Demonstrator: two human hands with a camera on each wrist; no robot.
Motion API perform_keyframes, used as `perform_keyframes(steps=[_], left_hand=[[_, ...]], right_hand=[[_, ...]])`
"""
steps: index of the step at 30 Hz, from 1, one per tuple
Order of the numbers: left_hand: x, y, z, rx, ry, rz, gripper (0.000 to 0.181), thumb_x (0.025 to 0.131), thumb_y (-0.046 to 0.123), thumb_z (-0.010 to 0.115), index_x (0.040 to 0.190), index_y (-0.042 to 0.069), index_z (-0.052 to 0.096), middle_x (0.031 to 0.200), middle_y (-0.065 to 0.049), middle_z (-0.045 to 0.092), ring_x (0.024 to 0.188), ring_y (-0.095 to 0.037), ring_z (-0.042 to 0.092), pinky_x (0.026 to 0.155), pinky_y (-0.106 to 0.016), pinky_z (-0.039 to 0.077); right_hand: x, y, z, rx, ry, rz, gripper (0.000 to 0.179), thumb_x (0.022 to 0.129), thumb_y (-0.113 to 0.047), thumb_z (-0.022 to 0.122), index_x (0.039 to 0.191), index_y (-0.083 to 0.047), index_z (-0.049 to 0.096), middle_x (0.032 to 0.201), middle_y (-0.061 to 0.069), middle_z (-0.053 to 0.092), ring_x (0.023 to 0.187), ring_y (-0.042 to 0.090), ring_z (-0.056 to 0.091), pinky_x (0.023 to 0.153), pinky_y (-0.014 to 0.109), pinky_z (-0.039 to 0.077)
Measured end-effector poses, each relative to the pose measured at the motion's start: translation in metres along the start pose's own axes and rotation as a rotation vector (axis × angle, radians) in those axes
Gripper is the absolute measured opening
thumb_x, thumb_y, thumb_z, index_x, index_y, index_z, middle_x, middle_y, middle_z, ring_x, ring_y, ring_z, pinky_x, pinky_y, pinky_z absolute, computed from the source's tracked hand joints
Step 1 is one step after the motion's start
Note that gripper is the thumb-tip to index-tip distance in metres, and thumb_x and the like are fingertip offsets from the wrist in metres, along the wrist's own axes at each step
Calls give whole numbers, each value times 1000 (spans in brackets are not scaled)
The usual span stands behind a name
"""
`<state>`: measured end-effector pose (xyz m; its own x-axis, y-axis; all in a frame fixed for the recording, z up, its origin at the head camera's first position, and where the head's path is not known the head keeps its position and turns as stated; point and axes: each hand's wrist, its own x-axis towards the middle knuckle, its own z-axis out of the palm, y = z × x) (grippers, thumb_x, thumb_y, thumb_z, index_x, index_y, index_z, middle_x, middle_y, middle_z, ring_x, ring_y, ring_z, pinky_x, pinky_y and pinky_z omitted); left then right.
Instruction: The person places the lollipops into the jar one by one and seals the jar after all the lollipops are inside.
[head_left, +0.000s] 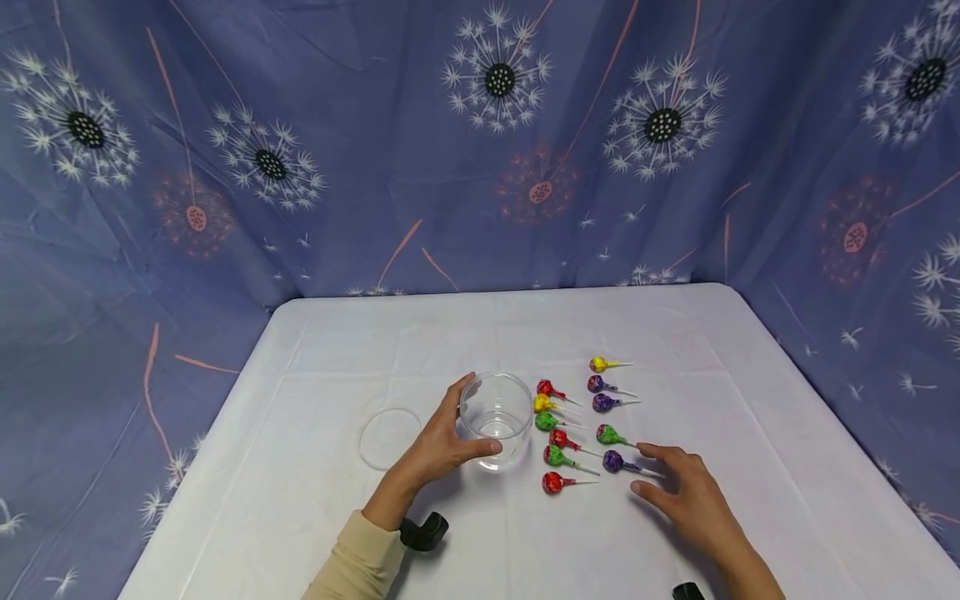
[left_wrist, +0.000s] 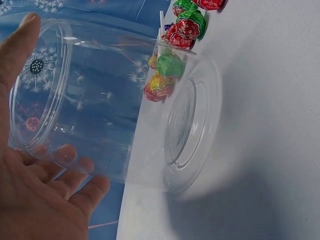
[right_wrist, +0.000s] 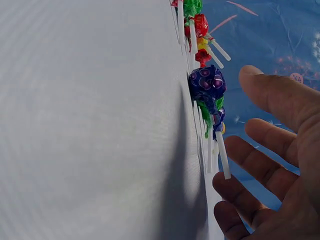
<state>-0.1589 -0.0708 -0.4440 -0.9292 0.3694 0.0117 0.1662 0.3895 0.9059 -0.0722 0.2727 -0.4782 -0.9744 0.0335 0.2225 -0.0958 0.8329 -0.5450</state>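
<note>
A clear plastic jar (head_left: 497, 417) without a lid on its rim stands mid-table, its base right at the cloth. My left hand (head_left: 442, 437) grips it from the left side, thumb on the near wall and fingers round the far side; the left wrist view shows the jar (left_wrist: 100, 105) see-through, with lollipops behind it. My right hand (head_left: 690, 496) hovers with parted, slightly bent fingers beside the stick of a purple lollipop (head_left: 615, 462). In the right wrist view nothing lies between the thumb and fingers, and the purple lollipop (right_wrist: 207, 85) is just beyond them. A green lollipop (head_left: 609, 434) lies near the fingertips.
Several wrapped lollipops lie in two rough columns right of the jar, among them a red one (head_left: 553, 482) and a yellow one (head_left: 597, 364). A clear round lid (head_left: 390, 438) lies left of the jar. The white-covered table (head_left: 300, 500) meets a blue dandelion-print curtain (head_left: 375, 167).
</note>
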Motion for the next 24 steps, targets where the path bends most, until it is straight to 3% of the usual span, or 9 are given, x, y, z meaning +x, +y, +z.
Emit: perform_keyframes(steps=[5,9,18,24], left_hand=[[2,1,-3,4,11,-4,101,70,31,84,149,25,21,153,-4,30,136,-36,36,111,-53,31],[2,1,-4,-3,6,-4,101,69,34,84,149,23,22,152,-6,31,135,-39,37,110,-54,32],[1,-3,-1,-27,-6,-8,99,71,30,83,148,23,22,151,-9,32,136,-39,35,110,-55,31],[0,-4,1,-33,-5,-11,99,70,33,83,148,23,23,151,-8,32,137,-38,35,111,-55,31]], right_hand=[[8,1,-2,14,-63,51,49,75,-27,79,120,-14,63,117,8,64,102,24,50,81,37,39],[10,4,-1,15,-78,76,45,75,-23,78,117,-12,65,117,10,65,101,25,50,81,36,38],[4,14,4,2,28,64,32,73,-16,79,103,-17,70,99,2,72,86,7,44,70,21,34],[1,15,6,8,49,91,22,74,-14,78,95,-17,72,87,-1,70,78,4,41,65,21,34]])
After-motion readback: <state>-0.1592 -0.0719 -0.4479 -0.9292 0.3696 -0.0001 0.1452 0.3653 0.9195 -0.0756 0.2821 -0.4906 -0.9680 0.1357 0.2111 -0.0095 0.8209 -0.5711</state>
